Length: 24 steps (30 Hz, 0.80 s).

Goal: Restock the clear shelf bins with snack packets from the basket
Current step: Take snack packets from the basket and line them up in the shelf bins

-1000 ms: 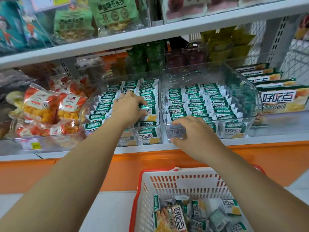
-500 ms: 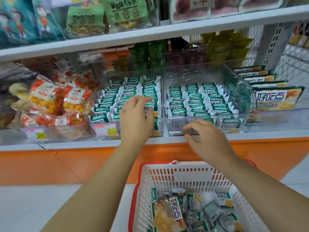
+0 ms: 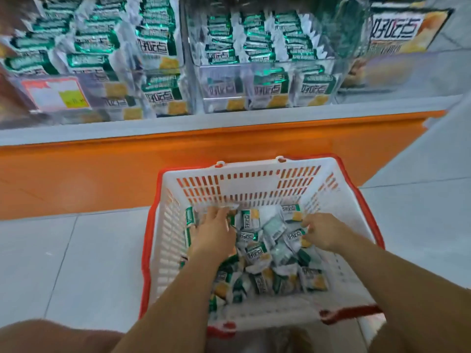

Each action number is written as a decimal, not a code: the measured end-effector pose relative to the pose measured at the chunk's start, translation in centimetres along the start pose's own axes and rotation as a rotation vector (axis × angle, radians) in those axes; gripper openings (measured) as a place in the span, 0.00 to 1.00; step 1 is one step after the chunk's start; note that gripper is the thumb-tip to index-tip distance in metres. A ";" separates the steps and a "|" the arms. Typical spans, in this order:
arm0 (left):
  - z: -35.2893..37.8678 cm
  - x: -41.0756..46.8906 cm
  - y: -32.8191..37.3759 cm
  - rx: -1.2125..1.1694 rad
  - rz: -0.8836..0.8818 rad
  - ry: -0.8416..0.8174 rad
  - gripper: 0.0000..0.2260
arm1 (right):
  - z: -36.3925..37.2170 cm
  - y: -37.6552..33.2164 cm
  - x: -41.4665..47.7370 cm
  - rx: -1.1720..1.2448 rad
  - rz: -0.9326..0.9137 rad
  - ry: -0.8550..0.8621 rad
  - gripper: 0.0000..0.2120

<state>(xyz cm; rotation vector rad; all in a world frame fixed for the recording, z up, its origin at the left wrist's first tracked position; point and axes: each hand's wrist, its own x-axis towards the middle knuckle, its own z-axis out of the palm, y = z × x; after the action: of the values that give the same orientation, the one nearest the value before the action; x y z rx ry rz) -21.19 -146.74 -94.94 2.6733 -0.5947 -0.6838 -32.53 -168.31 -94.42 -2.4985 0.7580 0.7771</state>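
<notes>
Dropped both hands from clear shelf bins (image 3: 254, 72) into basket (image 3: 251, 183). Left hand (image 3: 214, 233) laid over snack packets (image 3: 257, 253), fingertips buried, grip impossible to tell. Right hand (image 3: 323, 234) pinching 1 packet's corner. Probable risk: slick foil slipping from a thin pinch; bins near full, overflow likely.

"好吃点" on the snack packets (image 3: 270, 87) and big bag (image 3: 397, 29)
</notes>
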 end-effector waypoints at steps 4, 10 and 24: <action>3.3 0.4 -1.4 -0.016 -0.073 -0.259 0.27 | 5.0 1.1 1.2 -0.082 0.069 -0.075 0.16; 4.8 0.7 -1.7 0.024 -0.107 -0.294 0.28 | 9.8 2.1 2.9 -0.167 0.111 -0.101 0.25; 3.9 0.4 -1.7 -0.066 -0.075 -0.334 0.24 | 4.7 -0.7 2.6 -0.036 0.011 -0.270 0.08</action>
<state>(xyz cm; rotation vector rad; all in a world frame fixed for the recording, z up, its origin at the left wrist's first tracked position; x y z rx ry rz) -22.33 -146.22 -99.07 2.5479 -0.5430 -1.1636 -32.09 -166.27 -99.38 -2.3555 0.6666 1.1124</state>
